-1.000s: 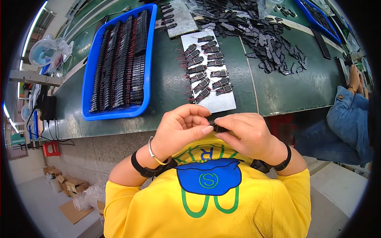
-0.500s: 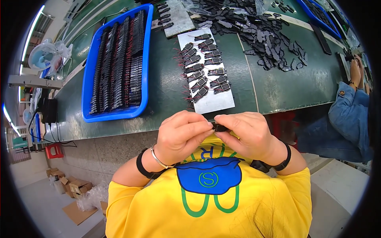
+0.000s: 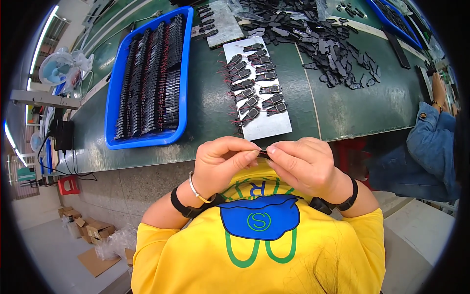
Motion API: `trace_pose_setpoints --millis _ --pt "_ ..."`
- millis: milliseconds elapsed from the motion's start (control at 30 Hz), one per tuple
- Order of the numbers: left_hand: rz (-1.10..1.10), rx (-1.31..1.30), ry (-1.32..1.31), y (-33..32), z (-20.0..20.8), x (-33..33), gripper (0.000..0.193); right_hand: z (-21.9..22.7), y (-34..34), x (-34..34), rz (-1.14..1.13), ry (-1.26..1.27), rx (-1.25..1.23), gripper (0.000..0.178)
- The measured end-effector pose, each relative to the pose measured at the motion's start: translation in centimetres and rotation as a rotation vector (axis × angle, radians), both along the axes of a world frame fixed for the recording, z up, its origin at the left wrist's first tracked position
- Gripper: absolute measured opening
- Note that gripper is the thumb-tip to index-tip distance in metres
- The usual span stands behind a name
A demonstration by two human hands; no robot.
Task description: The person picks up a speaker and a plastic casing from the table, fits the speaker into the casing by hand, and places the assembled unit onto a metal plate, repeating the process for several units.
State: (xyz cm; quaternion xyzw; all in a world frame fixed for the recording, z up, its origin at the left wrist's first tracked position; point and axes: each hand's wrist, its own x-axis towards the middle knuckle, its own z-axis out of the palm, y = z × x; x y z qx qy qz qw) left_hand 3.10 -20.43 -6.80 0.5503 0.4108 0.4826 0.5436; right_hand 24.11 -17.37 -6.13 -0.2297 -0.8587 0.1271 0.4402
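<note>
In front of my chest, just off the table's near edge, both hands meet at a small black part point(image 3: 263, 154), mostly hidden by the fingertips. My left hand point(image 3: 223, 159) pinches its left end between thumb and fingers. From the other side, my right hand point(image 3: 306, 164) grips it in a similar pinch. Right beyond the hands lies a pale flat plate point(image 3: 267, 129). Two columns of small black modules point(image 3: 251, 115) with thin red wires rest on that plate.
A blue tray point(image 3: 185, 73) packed with rows of black modules stands at the left on the green table point(image 3: 210, 98). Loose flat black pieces point(image 3: 338, 59) are heaped at the far right. Behind the plate lies a grey metal plate point(image 3: 225, 27). Another person's denim sleeve point(image 3: 426, 130) shows at right.
The black part has turned between my fingers and now shows only a thin sliver. Both hands stay close together. The view has shifted slightly.
</note>
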Motion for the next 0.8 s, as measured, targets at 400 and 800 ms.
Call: trace_pose_setpoints --millis 400,800 --pt "-0.122 -0.431 -0.132 1.2 1.2 0.6 0.018 -0.4 0.6 0.1 -0.068 -0.064 0.177 0.027" --pt "-0.01 -0.337 0.051 0.7 2.0 1.3 0.014 -1.1 0.3 0.2 -0.091 -0.071 0.192 0.027"
